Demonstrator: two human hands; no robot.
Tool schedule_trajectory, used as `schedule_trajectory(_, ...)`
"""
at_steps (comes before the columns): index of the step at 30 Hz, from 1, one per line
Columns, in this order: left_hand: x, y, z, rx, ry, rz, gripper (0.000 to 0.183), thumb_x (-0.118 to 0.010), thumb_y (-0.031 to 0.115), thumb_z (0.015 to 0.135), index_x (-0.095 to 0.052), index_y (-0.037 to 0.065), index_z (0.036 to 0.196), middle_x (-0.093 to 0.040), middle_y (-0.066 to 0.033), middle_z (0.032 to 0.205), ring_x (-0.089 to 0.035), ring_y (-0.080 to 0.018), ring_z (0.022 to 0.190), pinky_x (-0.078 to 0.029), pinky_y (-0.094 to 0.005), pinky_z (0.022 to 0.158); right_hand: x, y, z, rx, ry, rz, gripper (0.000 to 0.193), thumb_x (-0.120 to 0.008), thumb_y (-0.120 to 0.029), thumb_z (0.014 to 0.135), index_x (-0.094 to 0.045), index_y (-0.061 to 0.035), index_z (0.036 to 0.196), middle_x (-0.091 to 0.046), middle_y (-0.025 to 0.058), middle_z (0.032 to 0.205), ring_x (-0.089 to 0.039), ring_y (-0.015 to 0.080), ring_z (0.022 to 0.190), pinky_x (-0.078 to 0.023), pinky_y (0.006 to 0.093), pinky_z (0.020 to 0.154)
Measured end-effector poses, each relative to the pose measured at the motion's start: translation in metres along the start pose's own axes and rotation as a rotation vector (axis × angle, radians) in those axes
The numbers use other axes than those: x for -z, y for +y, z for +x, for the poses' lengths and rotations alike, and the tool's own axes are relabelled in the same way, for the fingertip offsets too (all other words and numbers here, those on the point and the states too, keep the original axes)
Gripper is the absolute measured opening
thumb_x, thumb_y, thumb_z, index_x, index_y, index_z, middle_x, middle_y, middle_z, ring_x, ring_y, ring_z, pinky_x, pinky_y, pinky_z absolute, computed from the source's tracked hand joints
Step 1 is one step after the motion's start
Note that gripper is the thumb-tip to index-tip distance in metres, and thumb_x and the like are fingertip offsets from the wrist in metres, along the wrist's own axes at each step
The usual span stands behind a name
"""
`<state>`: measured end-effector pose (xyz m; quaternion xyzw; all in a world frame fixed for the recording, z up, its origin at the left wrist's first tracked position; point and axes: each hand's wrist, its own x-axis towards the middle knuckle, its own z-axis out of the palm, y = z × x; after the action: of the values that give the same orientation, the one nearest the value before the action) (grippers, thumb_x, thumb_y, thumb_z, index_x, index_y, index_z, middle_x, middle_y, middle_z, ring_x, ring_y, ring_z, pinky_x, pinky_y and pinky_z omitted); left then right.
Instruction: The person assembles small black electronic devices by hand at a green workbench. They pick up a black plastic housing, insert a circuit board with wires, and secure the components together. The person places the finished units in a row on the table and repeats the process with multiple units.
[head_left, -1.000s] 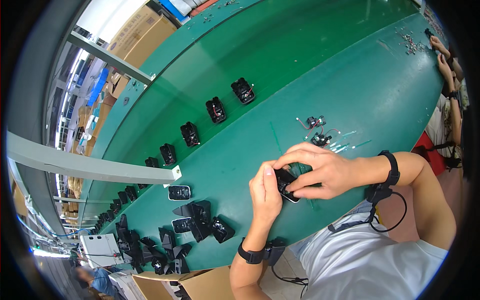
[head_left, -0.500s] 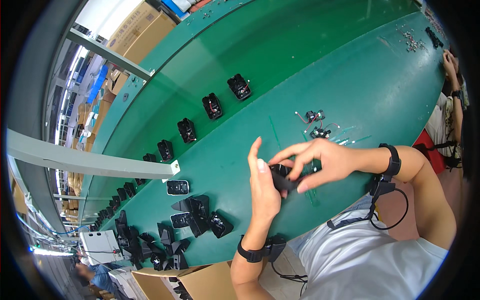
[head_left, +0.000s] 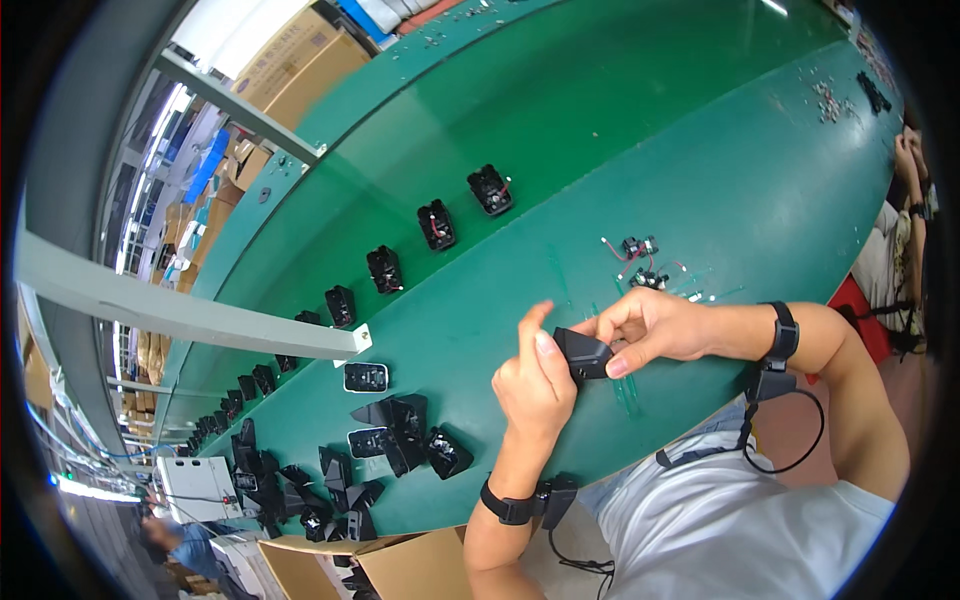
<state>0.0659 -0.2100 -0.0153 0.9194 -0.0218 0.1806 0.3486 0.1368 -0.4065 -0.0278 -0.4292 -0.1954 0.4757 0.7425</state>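
Observation:
A black angular plastic housing [head_left: 583, 354] is held above the green table between my two hands. My right hand [head_left: 655, 325] pinches its right side, thumb on the near face and fingers behind. My left hand [head_left: 535, 392] closes on its left side, thumb against the edge and a fingertip raised; the other fingers are partly hidden. Just beyond my right hand lie small black modules [head_left: 640, 246] with red and white wires. Thin, clear greenish strips [head_left: 622, 392] lie on the table beneath and beside my hands.
Black housings with wires [head_left: 436, 225] line the sunken green belt. More black housings [head_left: 402, 430] lie piled to the left, near a white-rimmed part [head_left: 366, 377]. A grey metal post [head_left: 200, 295] crosses the left side. An open carton [head_left: 415, 565] stands below the table edge.
The housing has turned between my hands, so its smooth outer face now shows. My left hand's fingers have curled in more, and my right hand has shifted its grip. The view has shifted slightly.

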Motion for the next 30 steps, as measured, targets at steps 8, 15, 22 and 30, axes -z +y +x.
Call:
schedule_trajectory(8,0.068,0.038,0.001,-0.199,0.117,-0.317,0.024,-0.050,0.012,0.095,-0.069,-0.003,0.100,-0.069,-0.0167,0.084,-0.067,-0.0303,0.078,-0.053,-0.0410,0.071,0.008,-0.023,0.011,0.363,0.136,-0.275,0.026,-0.082,-0.006,0.082,-0.073,0.0022,0.105,-0.054,0.0248,0.141,-0.057,0.0228,0.123,-0.045,0.0384,0.105)
schedule_trajectory(15,0.149,0.153,-0.053,-0.752,0.027,0.100,0.031,-0.073,0.014,0.068,-0.076,0.015,0.099,-0.069,-0.0061,0.104,-0.066,-0.0201,0.097,-0.050,-0.0335,0.066,0.093,-0.100,0.063,0.608,0.421,-1.548,0.031,-0.084,-0.025,0.072,-0.073,-0.0053,0.092,-0.060,0.0248,0.133,-0.060,0.0404,0.119,-0.046,0.0454,0.103)
schedule_trajectory(22,0.110,0.140,-0.042,-0.775,0.304,0.134,0.042,-0.068,0.011,0.073,-0.070,0.008,0.115,-0.067,-0.0079,0.100,-0.067,-0.0246,0.085,-0.050,-0.0294,0.065,0.149,-0.113,0.099,0.329,0.513,-1.851,0.026,-0.083,-0.022,0.069,-0.074,-0.0052,0.086,-0.058,0.0196,0.135,-0.056,0.0381,0.121,-0.046,0.0438,0.103)
schedule_trajectory(30,0.113,0.008,-0.098,0.029,0.230,0.478,0.042,-0.073,0.009,0.077,-0.066,0.001,0.118,-0.063,-0.0157,0.112,-0.059,-0.0351,0.105,-0.048,-0.0434,0.091,0.110,-0.098,0.059,0.540,0.525,-1.767,0.036,-0.074,-0.019,0.081,-0.069,-0.0033,0.113,-0.045,0.0195,0.148,-0.043,0.0391,0.135,-0.038,0.0459,0.113)
